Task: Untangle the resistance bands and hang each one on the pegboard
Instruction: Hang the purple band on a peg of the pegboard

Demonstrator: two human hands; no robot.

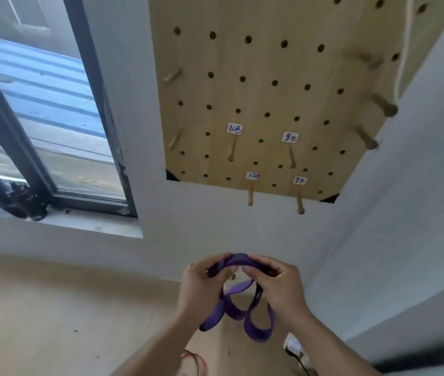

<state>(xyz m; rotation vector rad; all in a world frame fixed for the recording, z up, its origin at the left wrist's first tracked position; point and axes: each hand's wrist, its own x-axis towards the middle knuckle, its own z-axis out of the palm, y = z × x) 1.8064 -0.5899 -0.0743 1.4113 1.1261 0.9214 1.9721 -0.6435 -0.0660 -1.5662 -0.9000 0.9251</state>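
Note:
Both hands hold a tangled bunch of purple resistance bands [238, 308] in front of the white wall. My left hand [202, 283] grips the left part of the top loop. My right hand [278, 283] pinches the right part, where a dark band runs beside the purple one. Several purple loops hang twisted below the hands. The wooden pegboard [269, 99] is on the wall above, with wooden pegs and small handwritten labels [235, 128]. Nothing hangs on the labelled pegs [250, 195].
A window [41, 118] with a dark frame is at the left, dark objects [6, 194] on its sill. A white cord [405, 44] hangs by the pegboard's right edge. Red wire [196, 362] and a white plug with a black cable [295, 348] lie on the wooden floor.

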